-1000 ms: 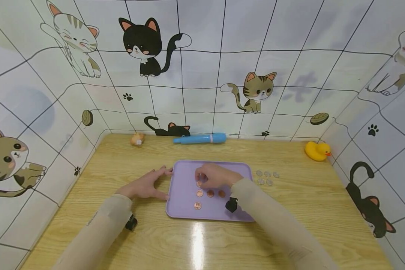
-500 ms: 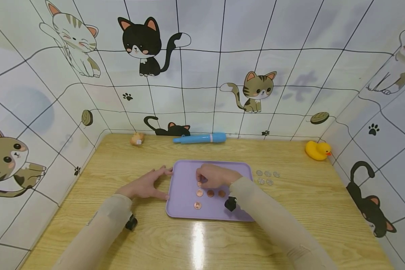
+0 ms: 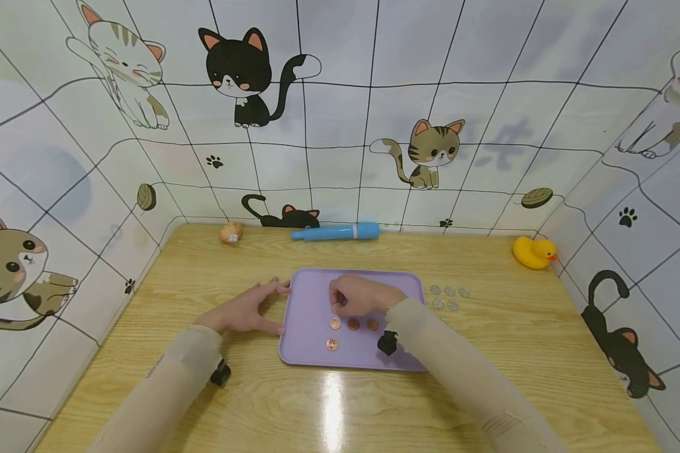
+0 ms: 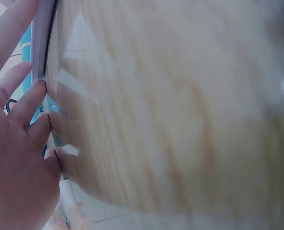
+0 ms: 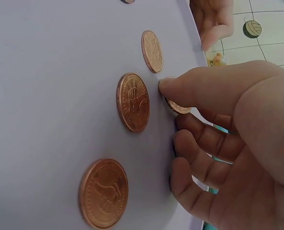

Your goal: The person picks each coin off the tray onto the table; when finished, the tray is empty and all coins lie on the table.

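A lilac tray (image 3: 311,353) lies on the wooden table. On it my right hand (image 3: 362,296), fingers curled, pinches a copper coin (image 5: 181,108); the thumb covers much of its face in the right wrist view. Just in front of that hand, a row of copper coins holds a left one (image 3: 335,323), a middle one (image 3: 354,324) and a right one (image 3: 372,324). Nearer the tray's front lies another copper coin (image 3: 332,345). My left hand (image 3: 248,309) has its fingers spread, thumb and fingertips touching the tray's left edge.
Several silver coins (image 3: 439,304) lie right of the tray. Along the back stand a blue pen-shaped object (image 3: 334,232) and a small orange figure (image 3: 230,233). A yellow rubber duck (image 3: 532,253) sits at the back right. Cat-print walls enclose the table.
My right hand has shifted very slightly right, and its fingers now cover more of the coin beneath them. The left hand and the other coins stay in place.
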Demonstrator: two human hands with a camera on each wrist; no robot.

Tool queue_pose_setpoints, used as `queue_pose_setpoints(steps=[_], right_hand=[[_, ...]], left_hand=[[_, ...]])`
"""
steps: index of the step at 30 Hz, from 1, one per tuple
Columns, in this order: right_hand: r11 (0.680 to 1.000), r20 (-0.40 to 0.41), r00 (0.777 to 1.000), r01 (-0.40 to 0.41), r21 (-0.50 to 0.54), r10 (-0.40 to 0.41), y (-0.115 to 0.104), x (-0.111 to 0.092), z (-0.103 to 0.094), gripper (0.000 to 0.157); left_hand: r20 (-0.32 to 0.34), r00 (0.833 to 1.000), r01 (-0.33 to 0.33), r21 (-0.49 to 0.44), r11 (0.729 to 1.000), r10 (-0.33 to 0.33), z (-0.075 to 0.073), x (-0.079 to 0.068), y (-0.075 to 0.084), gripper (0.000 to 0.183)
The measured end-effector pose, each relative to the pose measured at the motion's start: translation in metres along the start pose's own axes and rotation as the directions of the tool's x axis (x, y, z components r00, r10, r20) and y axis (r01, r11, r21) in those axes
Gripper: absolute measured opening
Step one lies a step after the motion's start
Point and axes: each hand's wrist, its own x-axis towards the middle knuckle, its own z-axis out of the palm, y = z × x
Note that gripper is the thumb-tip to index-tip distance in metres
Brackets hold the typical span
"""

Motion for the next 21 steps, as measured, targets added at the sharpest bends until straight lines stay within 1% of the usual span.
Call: queue_pose_setpoints(steps=[4, 12, 21], right_hand=[[1.000, -0.012, 1.000, -0.007, 0.017, 0.007, -0.001, -0.001, 0.001, 0.010], [0.999, -0.049, 0.999, 0.024, 0.045, -0.021, 0.004, -0.002, 0.003, 0.007], [0.988, -0.084, 0.996, 0.028, 0.151, -0.016, 0.012, -0.009, 0.004, 0.008]], left_hand=[[0.001, 1.000, 0.004, 0.002, 1.000, -0.004, -0.001, 0.000, 0.000, 0.084], [-0.011, 1.000, -0.011, 0.007, 1.000, 0.011, 0.000, 0.000, -0.001, 0.082], [-0.005, 1.000, 0.004, 0.004, 1.000, -0.004, 0.001, 0.000, -0.003, 0.083]])
